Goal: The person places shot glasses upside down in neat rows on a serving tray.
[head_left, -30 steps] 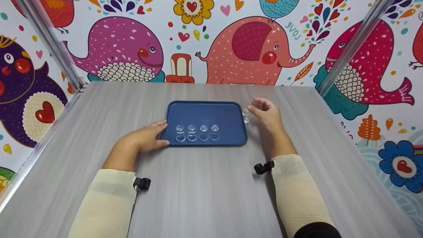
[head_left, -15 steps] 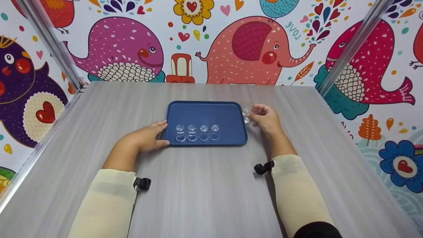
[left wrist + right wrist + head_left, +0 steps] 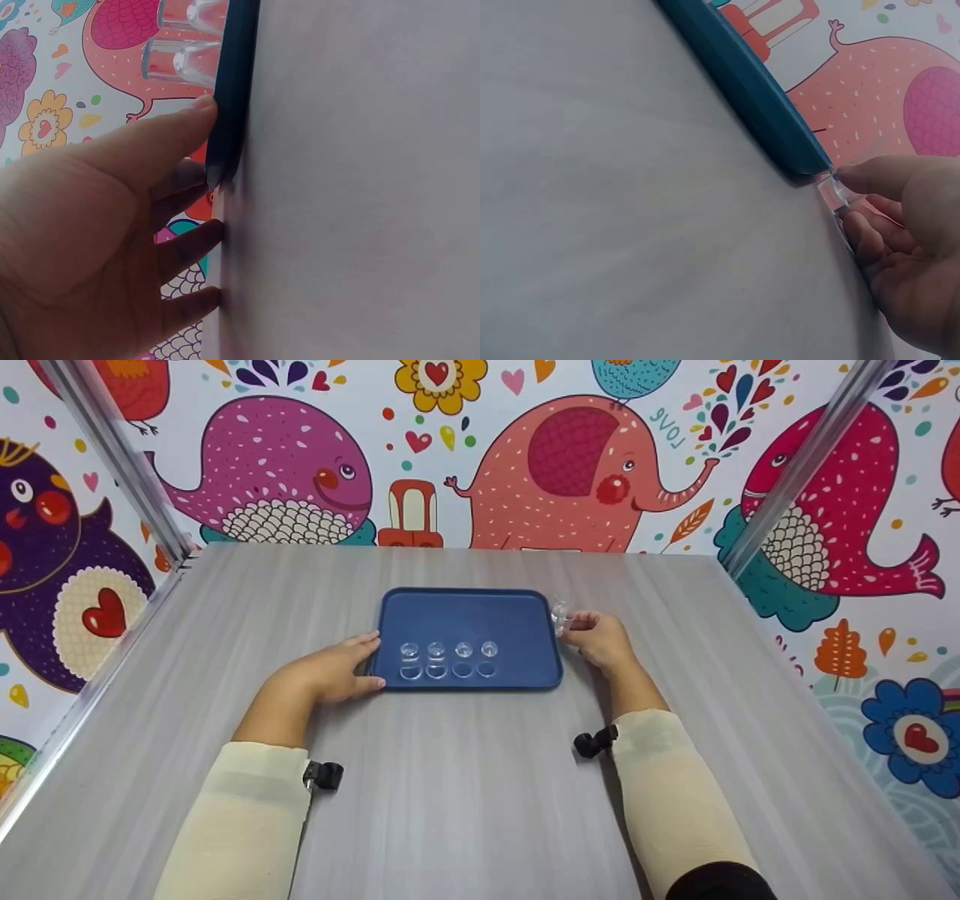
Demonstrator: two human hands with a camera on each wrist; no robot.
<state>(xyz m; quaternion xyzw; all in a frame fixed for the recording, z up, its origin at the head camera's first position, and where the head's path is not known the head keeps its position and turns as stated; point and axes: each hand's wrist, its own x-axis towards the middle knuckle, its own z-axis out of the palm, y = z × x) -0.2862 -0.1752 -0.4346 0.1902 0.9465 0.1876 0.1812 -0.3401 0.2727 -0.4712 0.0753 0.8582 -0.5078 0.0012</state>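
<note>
A clear glass (image 3: 560,612) is standing, seemingly upright, just left of the fingertips pinching it — the right hand (image 3: 604,643) being nearer; leftward, 4 glasses (image 3: 463,649) are lining the blue tray (image 3: 465,615), which the left hand (image 3: 334,671), fingers extended, is touching.

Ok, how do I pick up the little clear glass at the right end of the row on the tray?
I'd pinch the end glass by its near and far sides, coming in from the right. The other three glasses stand in line to its left, while the blue tray is bare to its right, so fingers probably fit best there.
</note>
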